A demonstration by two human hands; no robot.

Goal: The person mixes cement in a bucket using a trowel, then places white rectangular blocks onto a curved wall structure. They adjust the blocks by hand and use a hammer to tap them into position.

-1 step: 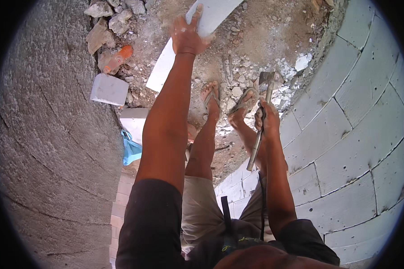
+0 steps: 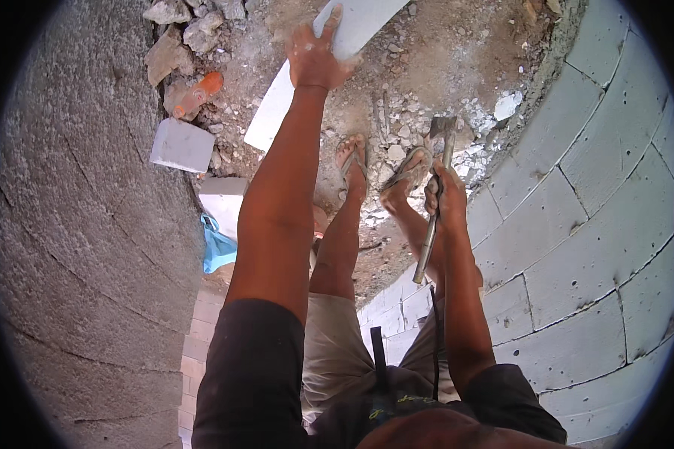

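My left hand point(image 2: 318, 60) reaches far forward and grips across a long white block point(image 2: 272, 112) on the rubble, its index finger stretched along the top. The fingers toward the block's left edge are partly hidden. Closer to me on the right, my right hand point(image 2: 447, 198) is wrapped round the handle of a hatchet point(image 2: 448, 153). Its dark, flat head points away from me, above the white chips beside my right foot, and the handle's end hangs back toward my knee. The hatchet does not touch the long block.
At left are a small pale block point(image 2: 181, 146), an orange bottle point(image 2: 198, 95), broken stones point(image 2: 171, 56) and a blue bag point(image 2: 219, 247). A rough grey wall point(image 2: 90, 224) bounds the left; a block wall point(image 2: 569, 247) bounds the right. My sandalled feet point(image 2: 408, 176) stand on loose debris.
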